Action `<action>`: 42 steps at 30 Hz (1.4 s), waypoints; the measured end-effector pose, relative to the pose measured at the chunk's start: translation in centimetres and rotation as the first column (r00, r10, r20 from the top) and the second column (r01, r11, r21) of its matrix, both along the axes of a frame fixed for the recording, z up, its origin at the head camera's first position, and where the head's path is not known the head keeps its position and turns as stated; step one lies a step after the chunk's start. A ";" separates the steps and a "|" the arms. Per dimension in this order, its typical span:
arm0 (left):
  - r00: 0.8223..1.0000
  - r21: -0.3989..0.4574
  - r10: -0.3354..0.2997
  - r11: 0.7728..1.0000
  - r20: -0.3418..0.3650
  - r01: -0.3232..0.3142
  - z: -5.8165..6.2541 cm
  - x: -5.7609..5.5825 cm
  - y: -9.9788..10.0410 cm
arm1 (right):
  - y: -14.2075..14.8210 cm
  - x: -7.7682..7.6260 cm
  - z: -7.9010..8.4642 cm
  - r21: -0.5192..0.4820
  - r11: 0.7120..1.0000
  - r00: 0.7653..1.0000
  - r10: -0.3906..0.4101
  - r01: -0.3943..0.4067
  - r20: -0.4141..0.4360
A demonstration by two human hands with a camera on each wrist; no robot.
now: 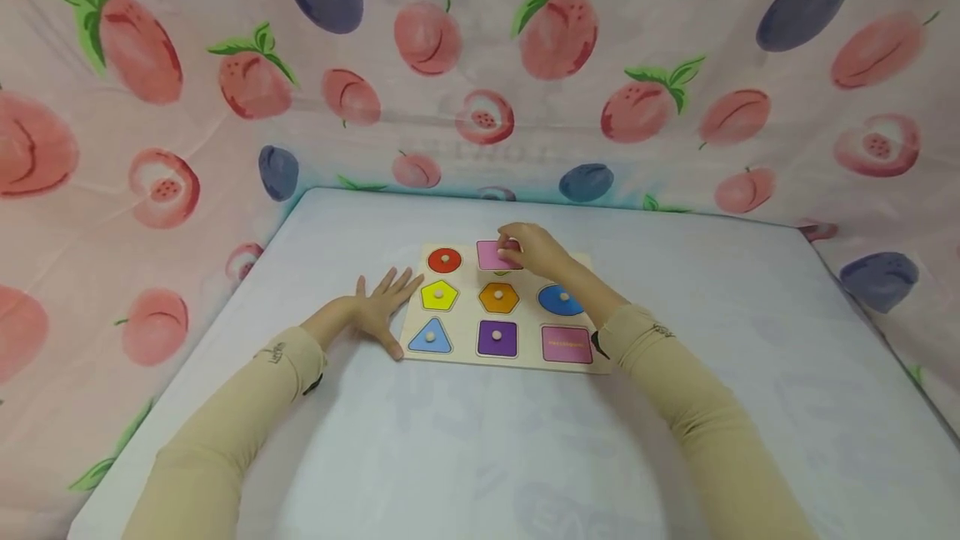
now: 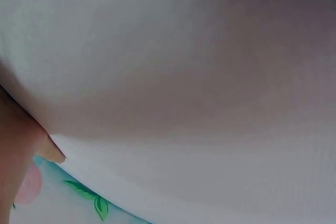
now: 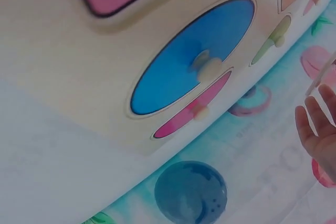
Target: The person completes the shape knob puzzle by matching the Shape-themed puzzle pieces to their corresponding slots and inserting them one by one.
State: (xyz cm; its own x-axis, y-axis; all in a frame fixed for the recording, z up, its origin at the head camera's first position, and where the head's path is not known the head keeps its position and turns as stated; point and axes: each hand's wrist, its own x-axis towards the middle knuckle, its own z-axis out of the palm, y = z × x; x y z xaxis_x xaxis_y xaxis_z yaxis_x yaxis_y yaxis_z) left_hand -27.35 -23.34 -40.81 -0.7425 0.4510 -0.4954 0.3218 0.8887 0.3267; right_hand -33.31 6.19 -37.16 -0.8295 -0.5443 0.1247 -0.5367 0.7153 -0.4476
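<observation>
My right hand (image 1: 531,248) pinches a pink rectangular puzzle piece (image 1: 489,256) above the back of a wooden shape puzzle board (image 1: 461,348). In the right wrist view, the fingertips (image 3: 310,114) of that hand show at the right edge, with only a thin sliver of the piece beside them. A pink rectangular recess (image 1: 567,345) lies bare at the board's front right corner. My left hand (image 1: 381,309) rests with fingers spread at the board's left edge. The left wrist view catches only a part of this hand (image 2: 21,150).
Seated in the board are knobbed pieces: a red circle (image 1: 445,260), yellow pentagon (image 1: 439,296), orange hexagon (image 1: 498,297), blue oval (image 1: 555,303), blue triangle (image 1: 431,337) and purple square (image 1: 497,338). A green piece (image 3: 271,40) and a pink piece (image 3: 181,116) sit behind. Fruit-patterned cloth (image 1: 450,132) backs the white table (image 1: 480,440).
</observation>
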 end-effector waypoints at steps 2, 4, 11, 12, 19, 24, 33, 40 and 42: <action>1.000 -0.003 0.002 1.000 -0.002 -0.002 -0.1 0.0 0.0 | 0.4 0.4 0.2 0.004 1.000 1.000 0.013 -0.013 -0.002; 1.000 -0.007 0.001 1.000 -0.002 -0.002 -0.3 0.0 -0.1 | 0.8 0.8 0.4 0.006 1.000 1.000 0.022 -0.022 -0.003; 1.000 -0.019 -0.009 1.000 -0.008 0.009 -0.6 -0.2 -0.2 | 2.0 2.5 1.0 0.019 1.000 1.000 0.014 -0.014 -0.017; 1.000 -0.015 -0.010 1.000 -0.006 0.010 -0.6 -0.3 -0.2 | 2.1 2.8 1.1 0.019 1.000 1.000 0.010 -0.010 -0.015; 0.999 -0.006 -0.034 0.999 -0.002 0.034 -0.5 -0.1 -0.3 | 3.1 4.5 1.3 0.031 1.000 0.998 0.004 -0.003 -0.056; 0.999 -0.003 -0.038 0.999 -0.014 0.038 -0.4 0.1 -0.6 | 3.5 5.8 1.5 0.031 1.000 0.997 0.003 0.000 -0.082; 0.999 0.008 -0.036 0.999 -0.004 0.036 -0.2 0.5 -1.0 | 4.5 7.8 1.1 0.001 1.000 0.991 0.016 -0.016 -0.135; 0.999 0.004 -0.053 0.999 -0.015 0.053 -0.7 0.0 -1.3 | 5.7 8.9 0.5 0.021 0.999 0.993 -0.029 0.031 -0.112; 0.998 0.019 -0.062 0.998 -0.011 0.063 -0.9 0.0 -1.1 | 6.1 9.5 0.2 0.037 0.998 0.994 -0.051 0.055 -0.092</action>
